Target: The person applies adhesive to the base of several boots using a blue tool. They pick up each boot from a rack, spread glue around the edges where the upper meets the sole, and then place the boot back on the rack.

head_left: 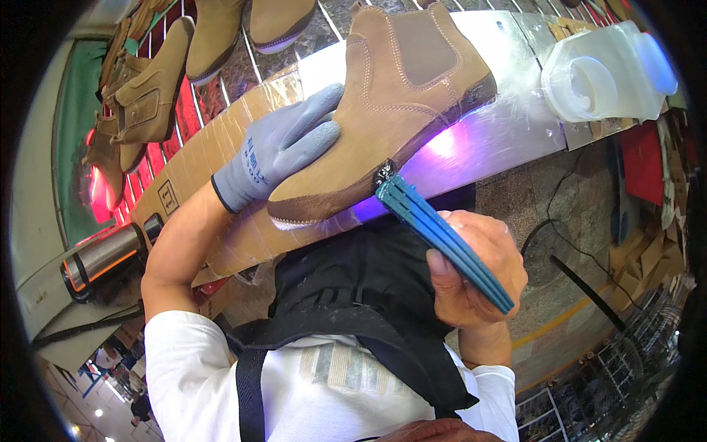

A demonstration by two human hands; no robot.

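Observation:
A tan Chelsea boot (368, 103) with a brown elastic side panel lies tilted over the bench, toe toward the lower left. A darker brown band runs along its lower edge above the sole. My left hand (283, 144), in a grey glove, grips the boot at its instep, the fingers along the upper. My bare right hand (479, 272) is closed around the blue handle of a brush (434, 228). The brush's dark, wet-looking tip touches the boot's lower edge near mid-foot.
Several similar tan boots (151, 96) stand on a rack at the upper left, with red light behind. A translucent plastic jug (582, 85) sits at the bench's far right. Cardboard (199, 177) covers the bench's left part. A steel flask (103, 258) lies at the left.

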